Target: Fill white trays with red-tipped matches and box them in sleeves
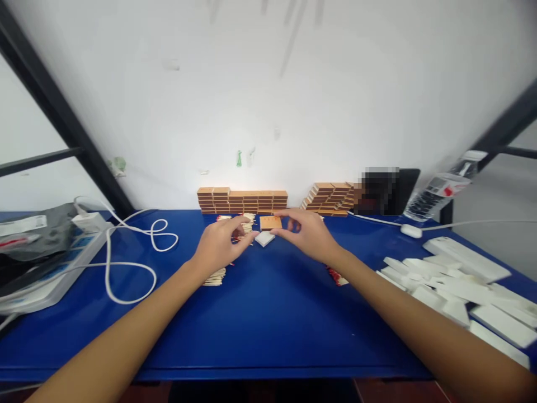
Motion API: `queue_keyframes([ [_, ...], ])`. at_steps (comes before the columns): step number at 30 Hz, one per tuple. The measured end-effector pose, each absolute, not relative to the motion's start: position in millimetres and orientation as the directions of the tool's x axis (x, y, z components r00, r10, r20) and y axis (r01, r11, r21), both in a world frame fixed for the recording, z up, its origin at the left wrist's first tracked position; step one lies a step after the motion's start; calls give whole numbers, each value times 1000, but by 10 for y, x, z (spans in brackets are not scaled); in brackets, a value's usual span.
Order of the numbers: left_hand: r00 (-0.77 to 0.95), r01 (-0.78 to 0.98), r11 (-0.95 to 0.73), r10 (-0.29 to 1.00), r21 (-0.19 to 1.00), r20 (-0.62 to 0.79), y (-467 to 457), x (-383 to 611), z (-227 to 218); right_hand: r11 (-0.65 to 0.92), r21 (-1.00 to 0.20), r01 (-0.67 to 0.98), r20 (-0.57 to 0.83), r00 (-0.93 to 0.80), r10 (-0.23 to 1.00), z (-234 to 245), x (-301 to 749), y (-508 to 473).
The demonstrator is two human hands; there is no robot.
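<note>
My left hand point(222, 243) hovers over the blue table point(268, 313) with its fingers pinched together near a small white tray point(264, 238) and some matchsticks point(247, 224). What the pinch holds is too small to make out. My right hand point(305, 232) is curled, its fingertips on an orange matchbox point(271, 223) that lies just behind the white tray. More matchsticks point(216, 277) lie under my left wrist.
Stacked orange matchboxes point(242, 201) line the wall, with a second leaning stack point(331, 198) to the right. Several white box trays point(457, 285) lie at right. A power strip point(50, 268) and white cables point(126, 263) sit at left. A phone point(440, 193) leans at back right.
</note>
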State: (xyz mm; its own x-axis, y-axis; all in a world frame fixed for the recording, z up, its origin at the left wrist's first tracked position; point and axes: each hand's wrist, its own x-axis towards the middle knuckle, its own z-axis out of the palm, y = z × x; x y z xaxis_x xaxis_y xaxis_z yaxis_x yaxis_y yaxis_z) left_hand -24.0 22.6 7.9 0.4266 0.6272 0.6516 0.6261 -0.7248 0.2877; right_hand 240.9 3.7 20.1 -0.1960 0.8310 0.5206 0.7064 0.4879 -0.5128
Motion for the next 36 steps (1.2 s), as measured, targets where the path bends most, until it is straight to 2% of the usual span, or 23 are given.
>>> queue_keyframes([
  [2,408,672,-701,621,240,669,247,-245,60,471,-489,734,535,-174,827,273,2296,207],
  [6,481,687,-713,589,139,649,208,-218,18,367,-481,796,500,-95,861,448,1924,664],
  [9,517,686,-725,545,61,660,168,-196,2,312,-409,857,490,-82,868,517,1637,992],
  [13,536,656,-755,457,-9,710,163,-185,-22,297,-324,898,477,-116,871,467,1426,1230],
  [17,546,632,-770,370,-80,752,181,-171,-67,270,-300,915,503,-89,860,380,1371,1292],
  [21,548,628,-770,331,-116,768,186,-159,-73,313,-283,907,524,-127,842,366,1434,1280],
  [25,568,620,-775,332,-126,754,186,-157,-49,389,-318,864,533,-176,827,425,1765,1113],
  [29,586,618,-780,375,-97,718,160,-139,-47,422,-409,809,409,-251,877,514,2425,772],
  [31,577,612,-790,410,-42,706,137,-119,-52,383,-374,845,431,-207,878,534,2835,597],
  [33,565,602,-798,442,19,697,119,-98,-55,277,-316,907,478,-99,873,519,3234,459],
  [34,560,598,-801,449,35,697,114,-90,-58,206,-277,938,469,-55,881,499,3407,407],
  [36,599,586,-810,454,25,659,117,-87,-67,137,-245,960,367,-39,930,444,3661,331],
])
